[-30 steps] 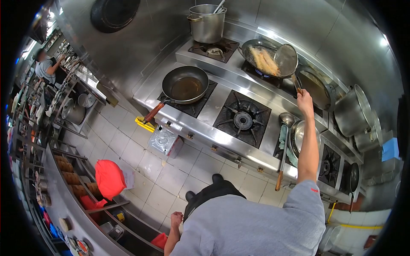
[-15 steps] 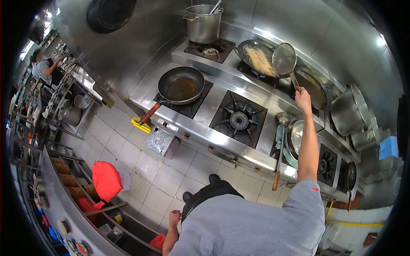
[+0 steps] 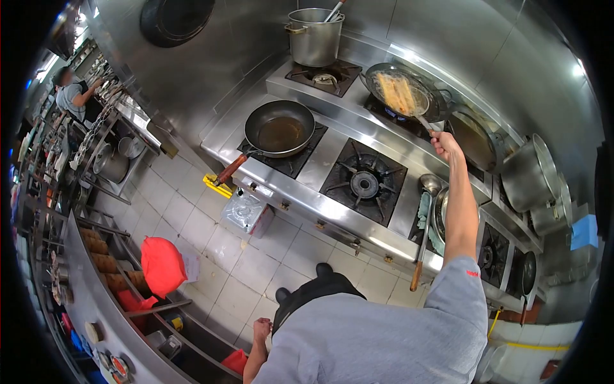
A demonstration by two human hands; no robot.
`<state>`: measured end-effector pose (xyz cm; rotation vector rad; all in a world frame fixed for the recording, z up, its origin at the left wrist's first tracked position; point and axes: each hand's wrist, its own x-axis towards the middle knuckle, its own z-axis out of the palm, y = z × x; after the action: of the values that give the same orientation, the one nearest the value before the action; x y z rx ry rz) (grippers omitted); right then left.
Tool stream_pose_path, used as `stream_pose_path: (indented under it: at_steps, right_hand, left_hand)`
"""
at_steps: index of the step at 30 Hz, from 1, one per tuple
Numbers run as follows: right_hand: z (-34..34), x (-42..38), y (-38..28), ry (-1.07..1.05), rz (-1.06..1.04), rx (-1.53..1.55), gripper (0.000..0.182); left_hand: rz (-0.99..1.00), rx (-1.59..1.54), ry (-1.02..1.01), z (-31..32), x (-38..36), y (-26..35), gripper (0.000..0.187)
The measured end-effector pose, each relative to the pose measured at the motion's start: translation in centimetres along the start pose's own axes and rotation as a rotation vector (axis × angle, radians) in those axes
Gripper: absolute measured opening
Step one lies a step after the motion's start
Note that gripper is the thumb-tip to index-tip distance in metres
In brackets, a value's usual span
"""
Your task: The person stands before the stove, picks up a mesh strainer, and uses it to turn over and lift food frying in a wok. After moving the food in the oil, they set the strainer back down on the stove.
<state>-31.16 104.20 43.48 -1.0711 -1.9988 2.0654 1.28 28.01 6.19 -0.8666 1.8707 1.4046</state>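
My right hand (image 3: pixel 446 144) grips the handle of a wire-mesh strainer (image 3: pixel 421 101), arm stretched across the stove. The strainer's mesh is down in a wok (image 3: pixel 369 75) at the back, beside or partly under long golden pieces of food (image 3: pixel 395 93) frying in bubbling oil. A blue flame shows beneath the wok. Low at my side, near the dark apron, hangs my left hand (image 3: pixel 261 329) with curled fingers; whether it holds anything is hidden.
A frying pan (image 3: pixel 280 128) with some oil sits on the front left burner. A ladle (image 3: pixel 424 237) lies by lidded pots on the right. A tall pot (image 3: pixel 314 41) stands at the back left. Behind are drawers and a red bag (image 3: pixel 162 265). A co-worker (image 3: pixel 71 96) stands far left.
My right hand has lowered the strainer from above the wok's right edge into the wok, moving slightly left and down. My left hand stays by my side.
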Motion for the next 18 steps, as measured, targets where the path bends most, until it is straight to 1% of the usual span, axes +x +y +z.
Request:
stream_pose_path:
  at_steps: [2, 5, 8, 9, 14, 18]
  right_hand:
    - [0.8, -0.3, -0.2, -0.066, 0.043, 0.117, 0.008]
    - [0.6, 1.6, 1.3, -0.159, 0.045, 0.227, 0.009]
    - [1.9, 0.4, 1.8, -0.082, 0.018, 0.284, 0.006]
    - [1.9, 0.6, 2.3, -0.093, -0.005, 0.281, 0.009]
    - [2.2, 0.1, 3.4, -0.063, -0.090, 0.286, 0.011]
    - [2.4, -0.1, 3.7, -0.025, -0.127, 0.269, 0.011]
  left_hand:
    - [-0.006, 0.004, 0.001, 0.0, -0.3, 0.3, 0.015]
    - [-0.007, -0.034, -0.010, 0.0, 0.0, 0.4, 0.015]
    - [0.055, -0.037, -0.009, -0.2, 1.3, -0.5, 0.014]
    - [0.049, -0.028, -0.008, -0.3, 1.1, -0.2, 0.014]
    - [0.048, 0.008, -0.005, -0.4, 0.5, 1.0, 0.014]
    - [0.072, -0.009, -0.020, -0.8, 1.9, -0.7, 0.016]
